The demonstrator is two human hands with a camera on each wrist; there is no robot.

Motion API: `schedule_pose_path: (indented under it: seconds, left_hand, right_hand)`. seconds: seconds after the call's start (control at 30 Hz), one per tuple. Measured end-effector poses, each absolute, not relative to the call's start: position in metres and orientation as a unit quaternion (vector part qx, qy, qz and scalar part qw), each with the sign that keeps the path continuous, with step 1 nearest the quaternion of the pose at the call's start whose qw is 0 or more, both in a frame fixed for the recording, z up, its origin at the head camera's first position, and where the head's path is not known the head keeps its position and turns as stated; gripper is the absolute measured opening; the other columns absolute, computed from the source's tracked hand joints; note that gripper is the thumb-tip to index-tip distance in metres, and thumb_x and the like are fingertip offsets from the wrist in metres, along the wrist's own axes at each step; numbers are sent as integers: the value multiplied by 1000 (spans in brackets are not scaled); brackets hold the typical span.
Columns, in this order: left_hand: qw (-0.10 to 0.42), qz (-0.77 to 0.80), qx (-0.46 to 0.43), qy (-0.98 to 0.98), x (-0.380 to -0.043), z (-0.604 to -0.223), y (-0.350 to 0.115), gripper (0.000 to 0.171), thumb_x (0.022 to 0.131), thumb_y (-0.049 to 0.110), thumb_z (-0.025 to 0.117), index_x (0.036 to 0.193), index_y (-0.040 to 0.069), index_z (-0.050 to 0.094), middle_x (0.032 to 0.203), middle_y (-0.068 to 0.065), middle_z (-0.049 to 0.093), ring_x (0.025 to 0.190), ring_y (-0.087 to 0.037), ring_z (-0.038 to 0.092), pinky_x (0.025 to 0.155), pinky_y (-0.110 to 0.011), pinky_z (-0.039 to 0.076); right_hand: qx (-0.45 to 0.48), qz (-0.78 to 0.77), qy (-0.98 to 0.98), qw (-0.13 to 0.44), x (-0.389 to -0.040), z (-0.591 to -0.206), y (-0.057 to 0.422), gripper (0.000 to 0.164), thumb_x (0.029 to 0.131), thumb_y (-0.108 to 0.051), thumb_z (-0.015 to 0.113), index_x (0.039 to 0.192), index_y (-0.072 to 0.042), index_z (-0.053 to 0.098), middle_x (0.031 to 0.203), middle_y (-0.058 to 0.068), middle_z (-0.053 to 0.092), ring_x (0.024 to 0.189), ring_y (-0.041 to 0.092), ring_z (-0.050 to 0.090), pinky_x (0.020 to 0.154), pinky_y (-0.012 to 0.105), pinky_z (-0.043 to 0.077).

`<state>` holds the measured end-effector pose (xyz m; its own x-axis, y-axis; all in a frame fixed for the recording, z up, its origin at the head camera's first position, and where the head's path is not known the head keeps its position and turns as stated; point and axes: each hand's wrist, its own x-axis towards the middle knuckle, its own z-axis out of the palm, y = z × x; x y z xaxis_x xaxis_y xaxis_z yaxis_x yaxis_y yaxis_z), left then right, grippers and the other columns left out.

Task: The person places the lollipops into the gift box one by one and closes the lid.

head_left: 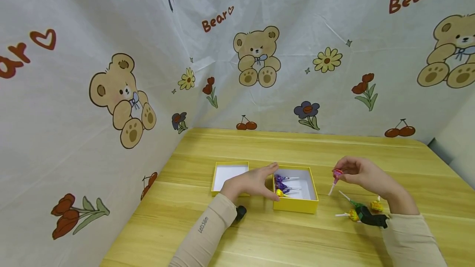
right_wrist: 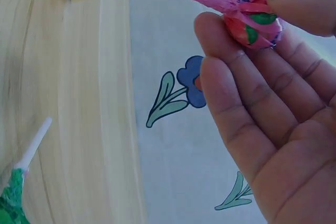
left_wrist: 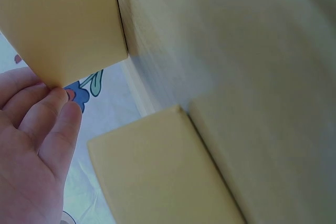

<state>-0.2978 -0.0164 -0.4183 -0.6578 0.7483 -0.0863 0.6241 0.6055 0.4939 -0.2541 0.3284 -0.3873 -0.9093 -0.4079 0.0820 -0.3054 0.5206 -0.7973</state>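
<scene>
Ideally, brace the box lightly at its left side with the left hand, thumb and fingers apart, while the right hand, clamped on the pink lollipop above the desk, right of the box, leaves the stick free.

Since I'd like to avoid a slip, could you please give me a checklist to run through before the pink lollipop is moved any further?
1. Pink lollipop pinched by the right hand: ok.
2. Pink lollipop above the box: not ok, it is right of it.
3. Box has bare floor inside: ok, beside the purple lollipops and yellow lollipop.
4. Left hand touching the box: ok.
5. Left hand's hold firm enough: cannot tell.
6. Right wrist clear of the green lollipop: cannot tell.
</scene>
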Motion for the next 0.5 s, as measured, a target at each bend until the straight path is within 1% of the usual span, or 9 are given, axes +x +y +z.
schedule_pose_path:
  seconds: [0.1, 0.23, 0.4, 0.5]
  left_hand:
    - [141, 215, 389, 884, -298, -419, -16, 101, 67, 64, 61, 144, 23, 10, 150, 10, 2, 136, -11, 12, 109, -33, 23]
    - [141, 216, 388, 885, -299, -421, -16, 101, 67, 65, 61, 144, 24, 10, 149, 12, 2, 136, -10, 12, 109, -33, 24]
    - [144, 219, 387, 884, -299, -422, -16, 101, 67, 64, 62, 144, 25, 10, 149, 12, 2, 136, -10, 12, 109, -34, 24]
    - [143, 219, 387, 884, -299, -421, -16, 101, 67, 64, 62, 144, 25, 10, 150, 12, 2, 136, -10, 12, 109, -34, 24]
  right_hand:
    - [-207, -447, 868, 56, -254, -385, 325, 30, 86, -20, 58, 106, 1, 54, 98, 21, 62, 86, 18, 63, 73, 21, 51]
    - [-211, -448, 867, 51, -253, -381, 322, 33, 87, -21, 56, 110, 3, 54, 98, 20, 63, 84, 20, 63, 73, 22, 52]
    - [-212, -434, 875, 36, -251, -376, 317, 33, 88, -22, 55, 111, 1, 57, 102, 18, 63, 84, 12, 63, 73, 17, 50]
    - [-215, -430, 876, 28, -250, -374, 314, 33, 88, -23, 55, 111, 0, 58, 103, 19, 62, 83, 8, 63, 73, 16, 49]
